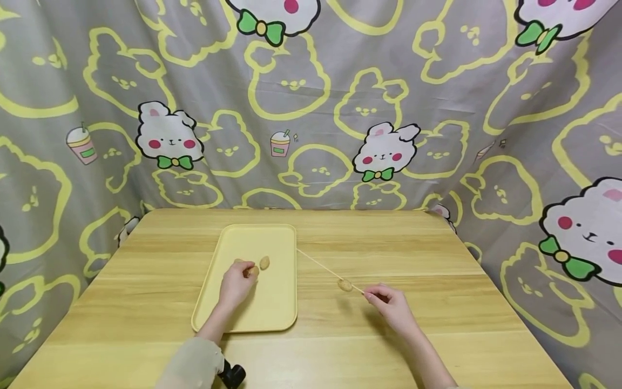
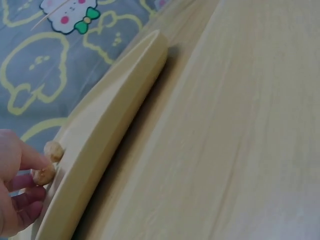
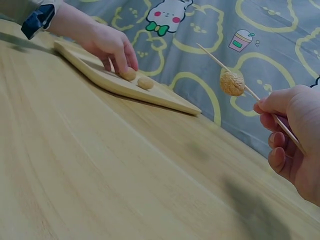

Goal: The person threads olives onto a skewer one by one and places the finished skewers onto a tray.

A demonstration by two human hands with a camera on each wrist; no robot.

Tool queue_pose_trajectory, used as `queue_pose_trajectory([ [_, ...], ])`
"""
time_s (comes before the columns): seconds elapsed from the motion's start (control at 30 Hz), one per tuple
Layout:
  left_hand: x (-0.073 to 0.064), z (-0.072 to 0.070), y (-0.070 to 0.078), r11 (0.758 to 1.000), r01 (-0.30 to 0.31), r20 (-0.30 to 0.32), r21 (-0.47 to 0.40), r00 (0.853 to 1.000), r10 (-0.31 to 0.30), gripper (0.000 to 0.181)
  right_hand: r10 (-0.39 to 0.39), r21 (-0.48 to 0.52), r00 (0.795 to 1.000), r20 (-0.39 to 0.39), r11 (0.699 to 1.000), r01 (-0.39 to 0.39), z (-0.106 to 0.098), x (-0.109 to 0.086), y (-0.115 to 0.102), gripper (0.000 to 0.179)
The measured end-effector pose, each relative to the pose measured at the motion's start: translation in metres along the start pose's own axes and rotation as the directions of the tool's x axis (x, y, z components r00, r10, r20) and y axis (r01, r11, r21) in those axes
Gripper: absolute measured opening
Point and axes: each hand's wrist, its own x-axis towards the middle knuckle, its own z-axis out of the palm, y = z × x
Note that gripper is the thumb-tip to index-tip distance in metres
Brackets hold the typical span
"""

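A thin wooden skewer is gripped near its lower end by my right hand, above the table right of the tray. One tan, rough-skinned ball is threaded on the skewer, a short way from the fingertips; the bare tip points up and left. Over the yellow tray, my left hand pinches another tan ball between thumb and fingers. A loose ball lies on the tray just right of those fingers. Part of a further ball seems to show behind the left hand, mostly hidden.
The tray has a low raised rim and lies left of centre on a wooden table. A grey curtain with cartoon animals surrounds the table's back and sides. A black device is at the left wrist, by the sleeve.
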Motion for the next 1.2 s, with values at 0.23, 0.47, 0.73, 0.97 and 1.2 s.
queue_pose_trajectory([
  [0.23, 0.000, 0.002, 0.006, 1.000, -0.019, 0.002, 0.010, 1.000, 0.019, 0.025, -0.004, 0.017, 1.000, -0.008, 1.000, 0.004, 0.003, -0.001, -0.002, 0.008],
  [0.47, -0.005, -0.003, 0.018, 0.993, 0.041, 0.098, -0.109, 0.995, -0.030, 0.032, 0.036, 0.015, 0.999, 0.004, 0.999, -0.037, 0.003, -0.001, -0.002, 0.009],
  [0.73, -0.011, -0.005, 0.036, 0.958, 0.046, 0.171, -0.285, 0.985, 0.004, 0.036, -0.007, -0.002, 0.999, 0.034, 1.000, 0.008, 0.002, 0.000, -0.007, 0.008],
  [0.97, -0.015, -0.003, 0.042, 0.919, 0.055, 0.195, -0.391, 0.981, 0.024, 0.028, -0.019, -0.019, 0.997, 0.068, 1.000, 0.020, 0.001, 0.000, -0.008, 0.006],
  [1.2, -0.015, -0.005, 0.044, 0.856, 0.138, 0.238, -0.498, 0.971, -0.018, 0.030, -0.030, -0.003, 0.997, 0.074, 1.000, 0.030, -0.004, 0.001, 0.003, 0.010],
])
